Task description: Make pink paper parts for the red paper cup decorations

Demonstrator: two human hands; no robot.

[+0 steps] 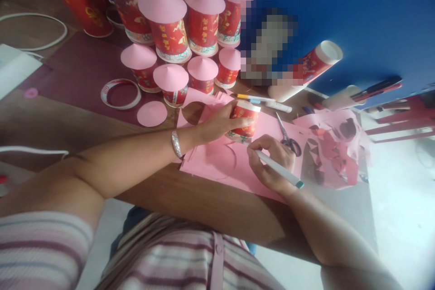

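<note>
My left hand point(222, 123) is wrapped round a red paper cup point(245, 118) with a white rim and a patterned band at its lower edge. In my right hand point(272, 158) is a white marker pen point(280, 169) with a green end, its tip close to the cup's lower edge; I cannot tell whether it touches. Under both hands lie pink paper sheets point(207, 163), with a curved line on the top one. A pair of scissors point(288, 138) rests on the paper just beyond my right hand.
Red cups with pink cone tops point(169, 38) stand stacked at the back. A tape roll point(120, 94) and a pink disc point(152, 113) lie left. Several pens point(254, 98) lie behind the cup. Pink paper scraps point(335, 145) sit right, near a pen holder point(345, 97).
</note>
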